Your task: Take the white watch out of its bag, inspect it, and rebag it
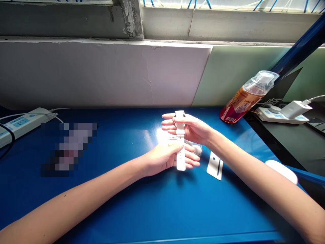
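Observation:
A white watch (180, 157) hangs lengthwise between my hands, its strap with holes pointing toward me. My left hand (165, 157) lies palm up under the strap's lower part, the thumb pressed on top of it. My right hand (196, 128) grips the upper end, thumb across it and fingers behind; the watch's case is mostly hidden there. Just behind my hands on the blue table, a small round white object (197, 149) is partly covered. A flat white piece with a slot and a hole (215, 166) lies right of my left fingertips.
On the blue table (152, 210), an orange-red spray bottle with a clear cap (243, 101) leans at the back right. Power strips stand at left (27, 122) and right (281, 115). A white rounded object (281, 171) is by my right forearm. A blurred-out item (73, 145) lies left.

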The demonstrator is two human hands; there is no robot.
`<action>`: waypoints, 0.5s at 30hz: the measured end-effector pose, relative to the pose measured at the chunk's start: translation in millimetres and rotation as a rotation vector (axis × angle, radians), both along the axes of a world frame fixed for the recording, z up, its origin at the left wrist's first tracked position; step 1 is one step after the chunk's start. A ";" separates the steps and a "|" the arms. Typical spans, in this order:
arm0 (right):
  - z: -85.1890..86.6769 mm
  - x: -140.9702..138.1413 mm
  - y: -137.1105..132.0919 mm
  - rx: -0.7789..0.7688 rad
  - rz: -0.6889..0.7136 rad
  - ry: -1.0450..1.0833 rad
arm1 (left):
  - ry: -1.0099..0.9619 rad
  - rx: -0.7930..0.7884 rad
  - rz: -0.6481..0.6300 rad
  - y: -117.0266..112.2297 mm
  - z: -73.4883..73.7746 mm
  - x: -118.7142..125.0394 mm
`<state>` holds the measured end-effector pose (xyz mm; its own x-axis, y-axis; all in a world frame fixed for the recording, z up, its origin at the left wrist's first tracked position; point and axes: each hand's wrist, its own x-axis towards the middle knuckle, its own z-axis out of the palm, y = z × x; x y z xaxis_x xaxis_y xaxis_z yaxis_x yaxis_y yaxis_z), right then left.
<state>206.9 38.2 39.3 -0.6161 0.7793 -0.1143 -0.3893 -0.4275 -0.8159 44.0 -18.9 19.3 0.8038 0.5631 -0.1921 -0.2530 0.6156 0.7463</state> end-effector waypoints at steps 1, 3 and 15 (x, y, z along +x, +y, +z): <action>0.6 -0.3 0.0 -0.008 0.001 0.008 | 0.000 0.000 0.002 0.1 -0.3 -0.1; 2.0 -0.6 -0.1 -0.023 0.006 0.025 | 0.001 -0.002 0.009 0.2 -1.0 -0.3; 4.8 1.0 0.3 -0.076 0.083 0.097 | -0.023 -0.010 0.000 -0.5 -3.9 -0.8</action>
<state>207.9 38.6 44.1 -0.6891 0.7165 -0.1082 -0.4255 -0.5210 -0.7399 43.2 -19.4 15.4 0.8082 0.5610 -0.1791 -0.2695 0.6228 0.7345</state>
